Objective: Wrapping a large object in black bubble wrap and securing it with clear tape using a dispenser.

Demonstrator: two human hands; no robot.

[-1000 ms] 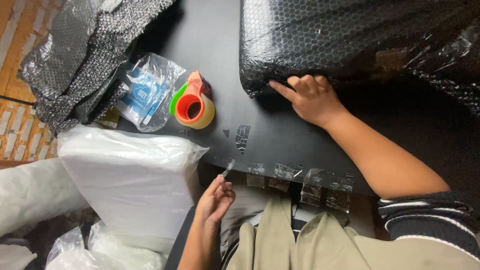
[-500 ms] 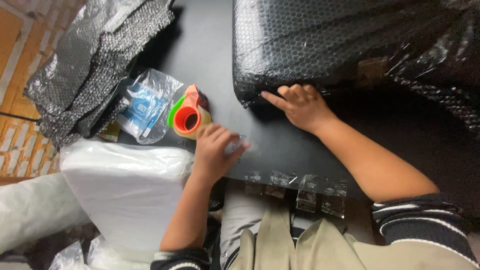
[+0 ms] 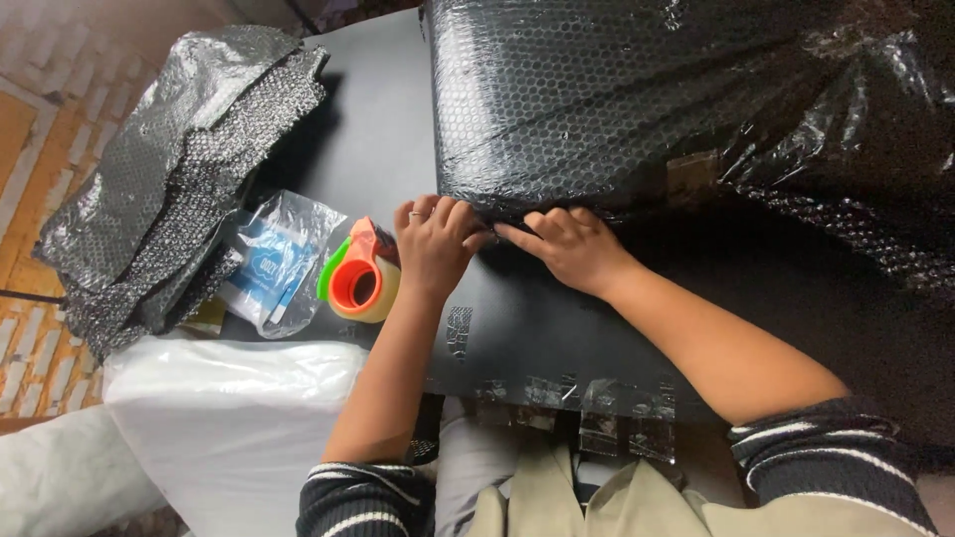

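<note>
A large bundle wrapped in black bubble wrap (image 3: 637,99) lies on a black table (image 3: 557,328). My left hand (image 3: 435,244) presses its fingers against the bundle's near left corner, and whether a small piece of clear tape sits under them cannot be told. My right hand (image 3: 567,244) lies flat beside it on the bundle's lower edge, fingers spread and pointing left. The two hands almost touch. An orange and green tape dispenser (image 3: 360,273) sits just left of my left hand.
A clear plastic bag with blue contents (image 3: 277,261) lies left of the dispenser. Crumpled bubble wrap (image 3: 169,209) is heaped at the table's left end. A white plastic-wrapped package (image 3: 219,418) sits below it. Tape strips (image 3: 597,398) hang from the table's near edge.
My left hand rose from the table's near edge with a small tape piece, passed the dispenser and reached the bundle's corner. My right hand stayed on the bundle's edge.
</note>
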